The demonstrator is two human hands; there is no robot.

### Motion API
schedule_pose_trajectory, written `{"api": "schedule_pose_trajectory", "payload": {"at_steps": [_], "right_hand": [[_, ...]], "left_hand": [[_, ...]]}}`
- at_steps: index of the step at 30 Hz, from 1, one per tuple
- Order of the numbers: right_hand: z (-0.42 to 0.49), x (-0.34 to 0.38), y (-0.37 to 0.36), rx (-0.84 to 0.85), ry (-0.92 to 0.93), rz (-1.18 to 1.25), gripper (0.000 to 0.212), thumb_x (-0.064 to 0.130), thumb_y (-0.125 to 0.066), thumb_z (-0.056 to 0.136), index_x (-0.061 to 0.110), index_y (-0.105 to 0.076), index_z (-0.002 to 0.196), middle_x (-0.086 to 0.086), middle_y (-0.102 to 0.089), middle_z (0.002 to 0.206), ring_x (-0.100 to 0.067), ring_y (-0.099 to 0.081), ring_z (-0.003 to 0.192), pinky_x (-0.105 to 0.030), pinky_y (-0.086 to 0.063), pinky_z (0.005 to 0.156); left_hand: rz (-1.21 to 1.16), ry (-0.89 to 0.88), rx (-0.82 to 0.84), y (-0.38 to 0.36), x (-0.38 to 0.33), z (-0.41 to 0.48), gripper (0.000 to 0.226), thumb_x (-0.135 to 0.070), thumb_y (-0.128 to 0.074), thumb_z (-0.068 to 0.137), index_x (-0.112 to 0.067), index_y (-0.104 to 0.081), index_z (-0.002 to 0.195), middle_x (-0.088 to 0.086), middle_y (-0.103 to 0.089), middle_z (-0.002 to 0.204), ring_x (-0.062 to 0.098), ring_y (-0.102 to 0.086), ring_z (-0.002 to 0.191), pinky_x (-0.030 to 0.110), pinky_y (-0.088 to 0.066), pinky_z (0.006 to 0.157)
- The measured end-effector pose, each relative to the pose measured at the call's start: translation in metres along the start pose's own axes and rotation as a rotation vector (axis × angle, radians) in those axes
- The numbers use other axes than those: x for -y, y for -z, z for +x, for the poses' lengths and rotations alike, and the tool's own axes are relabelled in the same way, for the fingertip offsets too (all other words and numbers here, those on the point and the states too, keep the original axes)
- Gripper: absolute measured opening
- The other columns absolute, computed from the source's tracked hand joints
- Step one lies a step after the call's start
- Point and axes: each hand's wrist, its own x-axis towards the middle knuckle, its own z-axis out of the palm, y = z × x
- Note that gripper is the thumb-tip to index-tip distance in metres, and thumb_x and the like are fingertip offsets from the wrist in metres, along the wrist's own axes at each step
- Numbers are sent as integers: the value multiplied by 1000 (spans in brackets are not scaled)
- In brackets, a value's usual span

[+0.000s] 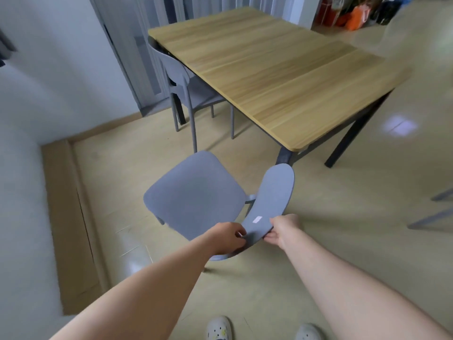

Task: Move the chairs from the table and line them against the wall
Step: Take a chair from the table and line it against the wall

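A grey plastic chair [196, 195] stands on the beige floor in front of me, clear of the wooden table [282, 77], with its seat turned toward the white wall [29, 114] on the left. My left hand [226, 238] and my right hand [285, 231] both grip the near end of its curved backrest. A second grey chair [176, 77] is tucked under the table's far left side, its seat partly hidden by the tabletop. Grey chair legs [434, 212] show at the right edge.
A beige skirting ledge [66, 217] runs along the foot of the wall. Grey sliding doors [137, 45] stand behind the table. Orange and dark bags [355, 13] are piled at the top right. My two light shoes [219, 328] show at the bottom.
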Motion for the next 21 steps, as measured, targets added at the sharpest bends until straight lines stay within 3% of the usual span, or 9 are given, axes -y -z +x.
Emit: {"api": "schedule_pose_trajectory", "payload": {"at_steps": [4, 6, 10, 15, 17, 19, 21], "right_hand": [[7, -4, 43, -53, 23, -74, 17, -8, -38, 90, -2, -53, 94, -21, -61, 98, -34, -61, 81, -44, -53, 67], [14, -7, 62, -82, 39, -106, 16, -11, -39, 87, 0, -50, 86, -18, -58, 97, -32, -57, 81, -49, -56, 76], [37, -13, 99, -48, -6, -121, 22, -14, -40, 86, 2, -52, 94, -15, -56, 100, -30, -54, 85, -52, -53, 85], [69, -29, 159, -47, -39, -143, 16, -16, -51, 83, -2, -55, 90, -21, -60, 109, -34, -58, 91, -44, -55, 74], [77, -30, 185, -102, -18, -133, 13, -13, -55, 83, -2, -57, 88, -23, -63, 113, -36, -62, 95, -45, -57, 76], [86, -27, 224, -181, 16, -135, 8, -8, -58, 82, -1, -57, 79, -23, -65, 107, -37, -65, 92, -48, -58, 80], [92, -25, 251, -245, 43, -154, 22, -5, -57, 82, 3, -49, 63, -19, -62, 90, -33, -62, 79, -42, -59, 68]], "left_hand": [[-22, 56, 47, -16, -28, 13, 39, -23, -45, 95, -21, -52, 134, 2, -52, 141, 22, -50, 127, 29, -40, 103], [-42, 91, 13, -22, -41, 18, 38, -23, -46, 95, -19, -53, 132, 4, -51, 141, 23, -51, 125, 29, -41, 102], [-72, 125, -26, -39, -76, 22, 36, -24, -45, 96, -17, -54, 130, 6, -51, 140, 24, -52, 124, 29, -42, 101], [-93, 153, -28, -65, -127, 31, 35, -23, -45, 96, -17, -55, 129, 8, -54, 135, 24, -56, 116, 30, -44, 98], [-94, 144, -34, -71, -149, 34, 33, -22, -44, 96, -17, -56, 127, 8, -57, 129, 21, -56, 101, 29, -46, 92], [-81, 116, -48, -83, -182, 44, 24, -20, -41, 96, -19, -59, 113, 8, -58, 112, 20, -48, 89, 28, -43, 80], [-60, 107, -47, -91, -205, 49, 14, -18, -38, 97, -19, -52, 98, 6, -51, 97, 20, -43, 83, 27, -37, 72]]}}
